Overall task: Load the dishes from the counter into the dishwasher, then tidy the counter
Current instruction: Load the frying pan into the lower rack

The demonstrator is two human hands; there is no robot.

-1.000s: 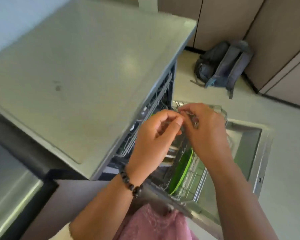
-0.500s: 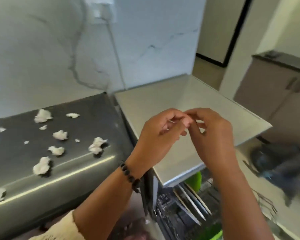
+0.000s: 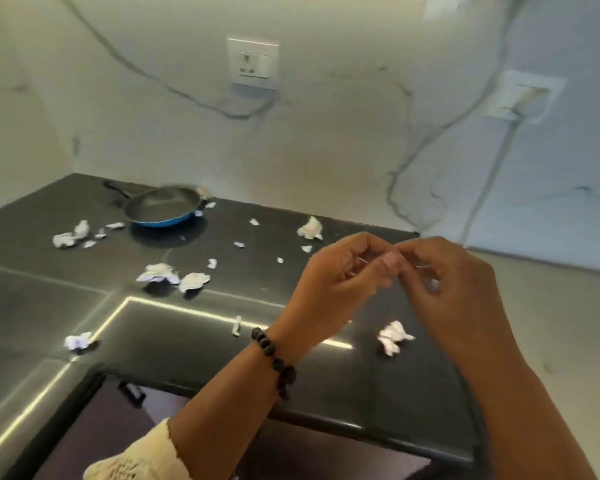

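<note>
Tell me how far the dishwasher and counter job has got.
Done: no plates or cups show on the dark counter. In hand: left hand and right hand meet fingertip to fingertip above it; whether they pinch anything is unclear. Left: the blue frying pan sits by the wall, and crumpled paper scraps lie scattered across the counter. The dishwasher is out of view.

A single head-worn wide-angle camera looks forward and down from close above the dark desk [image 3: 222, 341], facing the marble wall [image 3: 326, 150] behind it, with both raised hands near the lens in the lower right.
</note>
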